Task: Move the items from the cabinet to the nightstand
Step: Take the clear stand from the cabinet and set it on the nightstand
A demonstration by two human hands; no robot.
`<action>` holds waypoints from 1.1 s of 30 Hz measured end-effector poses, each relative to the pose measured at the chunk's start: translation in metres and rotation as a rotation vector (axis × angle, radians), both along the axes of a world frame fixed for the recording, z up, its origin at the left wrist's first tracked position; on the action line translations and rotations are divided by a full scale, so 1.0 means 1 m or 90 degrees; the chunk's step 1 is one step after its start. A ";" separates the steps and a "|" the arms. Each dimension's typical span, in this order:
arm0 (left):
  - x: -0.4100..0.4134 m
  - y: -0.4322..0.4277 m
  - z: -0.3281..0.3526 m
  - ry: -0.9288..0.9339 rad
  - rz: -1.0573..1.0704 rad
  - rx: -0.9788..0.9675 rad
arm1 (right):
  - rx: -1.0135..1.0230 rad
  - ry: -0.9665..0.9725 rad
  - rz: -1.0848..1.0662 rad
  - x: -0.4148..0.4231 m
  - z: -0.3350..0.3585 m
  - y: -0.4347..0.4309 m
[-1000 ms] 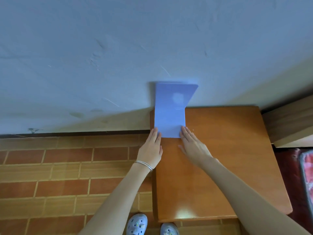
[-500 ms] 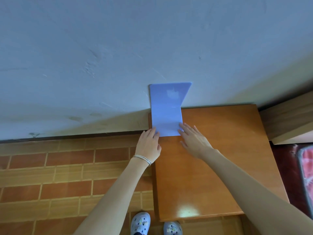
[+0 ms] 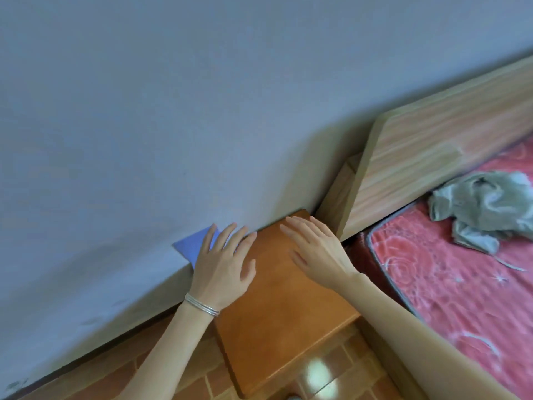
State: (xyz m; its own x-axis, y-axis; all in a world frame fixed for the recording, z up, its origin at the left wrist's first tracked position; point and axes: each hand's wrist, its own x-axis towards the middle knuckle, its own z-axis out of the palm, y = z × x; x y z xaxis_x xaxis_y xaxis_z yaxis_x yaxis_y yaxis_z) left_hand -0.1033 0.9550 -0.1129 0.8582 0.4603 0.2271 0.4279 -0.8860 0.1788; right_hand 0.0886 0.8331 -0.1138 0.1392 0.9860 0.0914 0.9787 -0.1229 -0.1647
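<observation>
**Both hands open over the nightstand, blue sheet at the wall**

Head view. The frame is tilted and slightly blurred. The nightstand, with an orange-brown wooden top, is seen against a pale wall, between the tiled floor and a bed. The blue sheet is shown at the rear left edge of the nightstand, against the wall. Only its upper left part is visible, the rest being hidden behind the left hand, so its footing on the top cannot be confirmed.

The left hand is held flat, fingers straight and spread, fingertips pointed toward the wall. Nothing is gripped by it, and whether the sheet is touched by its fingers cannot be told. A thin metal bracelet is worn on the left wrist.

The right hand is spread palm down over the rear right part of the top, fingers extended and slightly parted. Nothing is held in it, and contact with the wood cannot be determined. Bare wood is visible between the two hands.

To the right, a wooden headboard is set against the wall, and a red patterned mattress is seen just beside the nightstand. A crumpled grey cloth is shown lying on the mattress near the headboard.
</observation>
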 end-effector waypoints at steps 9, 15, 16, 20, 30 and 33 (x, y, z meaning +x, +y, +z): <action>0.082 -0.108 0.109 -0.116 -0.275 0.045 | 0.083 -0.044 -0.318 0.005 0.119 -0.180; 0.096 -0.199 0.135 -0.071 -0.494 0.036 | -0.002 -0.080 -0.541 -0.064 0.130 -0.304; 0.095 -0.215 0.137 -0.057 -0.533 0.038 | -0.013 -0.083 -0.576 -0.080 0.131 -0.322; 0.085 -0.278 0.150 -0.027 -0.661 0.056 | -0.034 -0.087 -0.693 -0.145 0.140 -0.388; 0.016 -0.472 0.200 -0.085 -1.017 0.041 | -0.031 -0.148 -1.024 -0.336 0.194 -0.546; -0.028 -0.538 0.213 -0.108 -1.122 0.028 | -0.048 -0.171 -1.132 -0.406 0.209 -0.587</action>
